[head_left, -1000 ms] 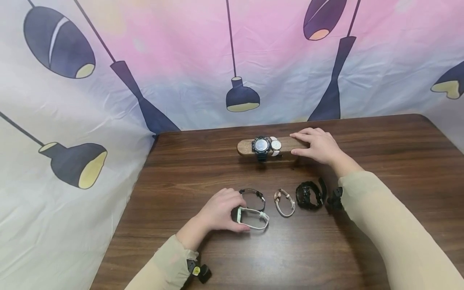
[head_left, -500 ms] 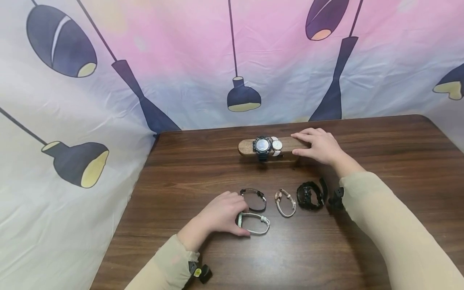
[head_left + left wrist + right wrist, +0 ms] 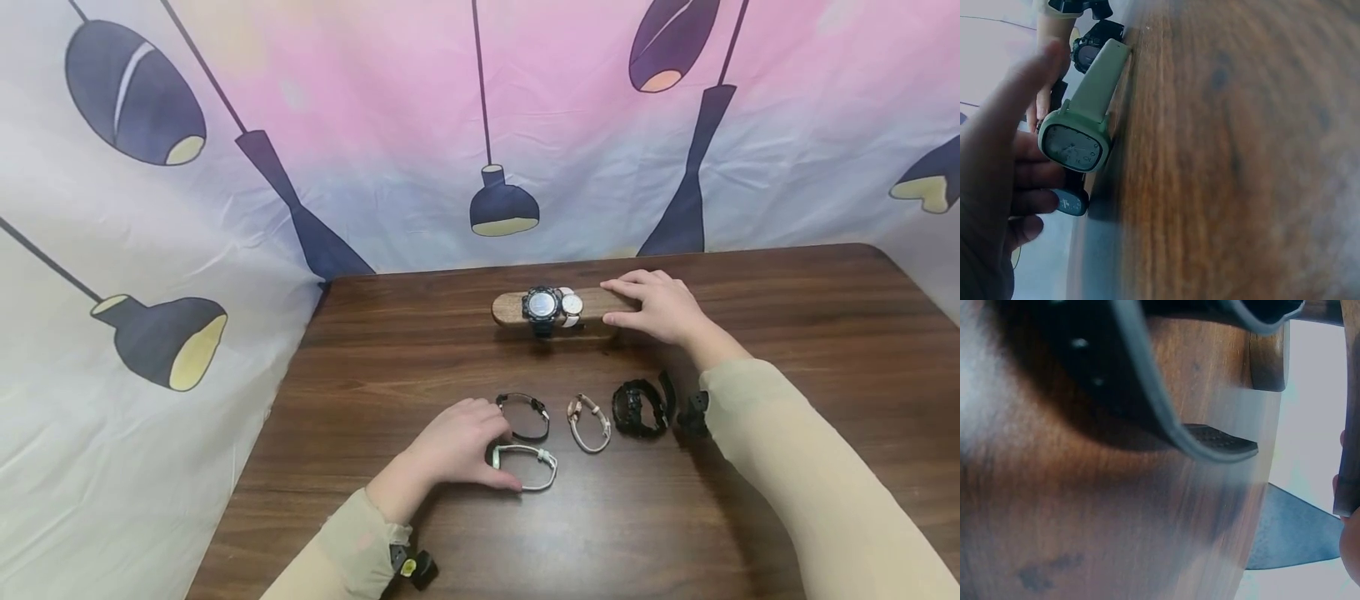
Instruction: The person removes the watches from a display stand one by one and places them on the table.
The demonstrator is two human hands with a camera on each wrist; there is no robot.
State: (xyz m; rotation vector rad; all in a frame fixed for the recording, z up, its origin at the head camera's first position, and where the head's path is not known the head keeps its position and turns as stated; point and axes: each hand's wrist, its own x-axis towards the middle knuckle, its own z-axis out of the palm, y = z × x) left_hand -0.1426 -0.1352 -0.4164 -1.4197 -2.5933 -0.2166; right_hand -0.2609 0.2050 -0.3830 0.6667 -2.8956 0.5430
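- Pale green watch (image 3: 1088, 112) is laid on its edge on the wood-grained tabletop (image 3: 405, 333), its strap buckled into a loop; its squarish dial is shown in the left wrist view.
- Around its dial end, the left hand (image 3: 461, 442) is held loose and ungripping, with thumb and fingers parted; whether it is touched cannot be told.
- Just beyond, a slim black watch (image 3: 537, 405) is placed, also looped.
- By the right hand (image 3: 660, 307), the right end of a wooden bar stand (image 3: 592, 302) is gripped between thumb and fingers.
- On that bar, a chunky black watch (image 3: 542, 306) and a white-strapped watch (image 3: 572, 306) are strapped side by side, dials upward.
- Between the two hands, a rose-and-beige watch (image 3: 575, 409) and a bulky black watch (image 3: 636, 408) are set near each other.
- Behind the tabletop, a pastel cloth (image 3: 405, 125) printed with dark lamps is hung.
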